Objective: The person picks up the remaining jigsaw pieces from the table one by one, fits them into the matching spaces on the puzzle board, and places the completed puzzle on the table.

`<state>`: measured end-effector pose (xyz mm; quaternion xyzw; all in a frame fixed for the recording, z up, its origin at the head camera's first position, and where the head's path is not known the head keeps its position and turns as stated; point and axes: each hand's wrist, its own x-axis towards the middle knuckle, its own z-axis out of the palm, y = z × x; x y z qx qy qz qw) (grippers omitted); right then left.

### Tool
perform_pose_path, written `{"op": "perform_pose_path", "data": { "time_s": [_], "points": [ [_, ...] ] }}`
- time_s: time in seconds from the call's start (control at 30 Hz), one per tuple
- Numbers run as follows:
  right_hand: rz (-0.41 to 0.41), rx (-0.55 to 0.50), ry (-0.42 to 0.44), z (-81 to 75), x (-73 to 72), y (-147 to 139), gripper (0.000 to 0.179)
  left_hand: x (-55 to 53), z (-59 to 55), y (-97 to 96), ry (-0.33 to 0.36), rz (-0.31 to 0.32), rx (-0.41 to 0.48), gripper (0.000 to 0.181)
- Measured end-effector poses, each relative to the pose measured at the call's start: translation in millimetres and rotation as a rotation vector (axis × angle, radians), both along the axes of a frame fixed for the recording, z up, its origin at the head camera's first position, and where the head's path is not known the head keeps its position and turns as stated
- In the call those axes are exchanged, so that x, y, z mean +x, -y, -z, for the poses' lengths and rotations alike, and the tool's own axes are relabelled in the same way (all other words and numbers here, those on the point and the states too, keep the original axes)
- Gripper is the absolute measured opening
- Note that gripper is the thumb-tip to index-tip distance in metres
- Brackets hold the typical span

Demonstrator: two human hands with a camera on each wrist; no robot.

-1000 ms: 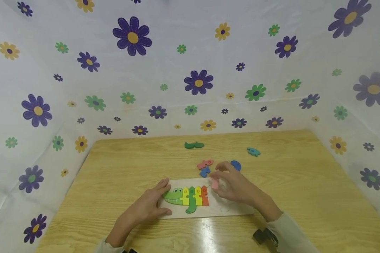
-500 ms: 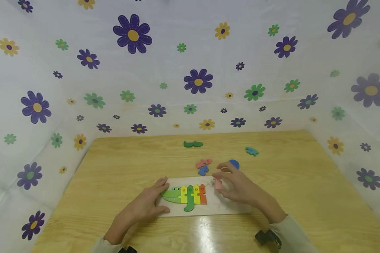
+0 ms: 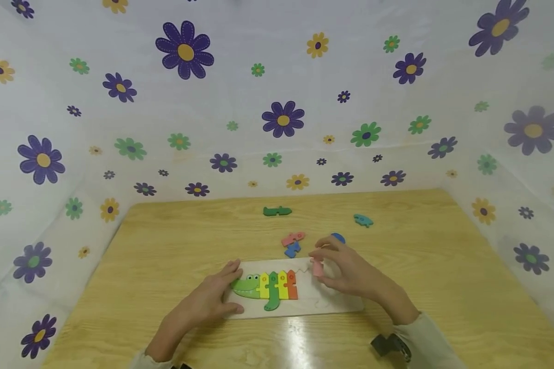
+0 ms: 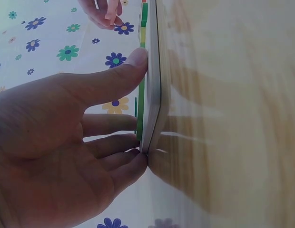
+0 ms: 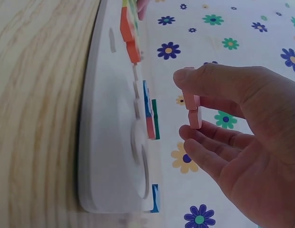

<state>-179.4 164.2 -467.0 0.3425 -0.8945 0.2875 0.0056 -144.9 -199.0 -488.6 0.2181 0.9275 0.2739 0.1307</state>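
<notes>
A pale wooden puzzle board (image 3: 304, 307) lies on the table with crocodile pieces set in its left half: a green head (image 3: 246, 288), then yellow, green, yellow and an orange-red piece (image 3: 292, 285). At the board's left end rests my left hand (image 3: 208, 297), fingers and thumb fairly straight and spread against it. My right hand (image 3: 353, 271) pinches a pink puzzle piece (image 5: 192, 104) between thumb and fingers. In the right wrist view that piece is held upright, apart from the board's surface. Bare outlines show on the board's right half.
Beyond the board lie another pink piece (image 3: 293, 238), a blue piece (image 3: 293, 249) touching or nearly touching it, and a dark green piece (image 3: 277, 211). A teal piece (image 3: 363, 220) lies to the right. A blue rounded piece (image 3: 338, 238) is partly hidden behind my right hand. Flowered cloth (image 3: 240, 92) surrounds the table.
My right hand, still pinching the pink piece, has shifted slightly right relative to the board. The left hand stays at the board's end. The head view has shifted a little.
</notes>
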Motion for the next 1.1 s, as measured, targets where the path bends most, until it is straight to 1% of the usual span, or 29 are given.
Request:
{"op": "perform_pose_path", "data": {
  "time_s": [0.2, 0.3, 0.4, 0.63, 0.93, 1.1],
  "points": [
    [0.02, 0.004, -0.035, -10.8, 1.0, -4, 0.043, 1.7, 0.2, -0.7, 0.002, -0.012, 0.006, 0.083],
    [0.019, -0.008, -0.033, -14.3, 2.2, -5, 0.046, 2.1, 1.4, -0.2, 0.006, -0.012, 0.011, 0.083],
    [0.014, -0.01, -0.028, -14.8, 3.6, -6, 0.05, 3.0, 2.3, 1.0, 0.017, -0.002, 0.015, 0.084],
    [0.011, 0.005, -0.034, -15.0, 2.8, -7, 0.053, 1.2, 3.0, 1.4, 0.003, 0.007, 0.001, 0.084],
    [-0.008, 0.003, -0.017, -14.7, 5.1, -6, 0.05, 0.2, 1.9, 1.6, 0.009, 0.003, -0.003, 0.084],
    [-0.012, -0.008, -0.007, -15.3, 5.6, -6, 0.052, -0.7, 2.2, 0.7, 0.003, 0.008, 0.0, 0.084]
  ]
}}
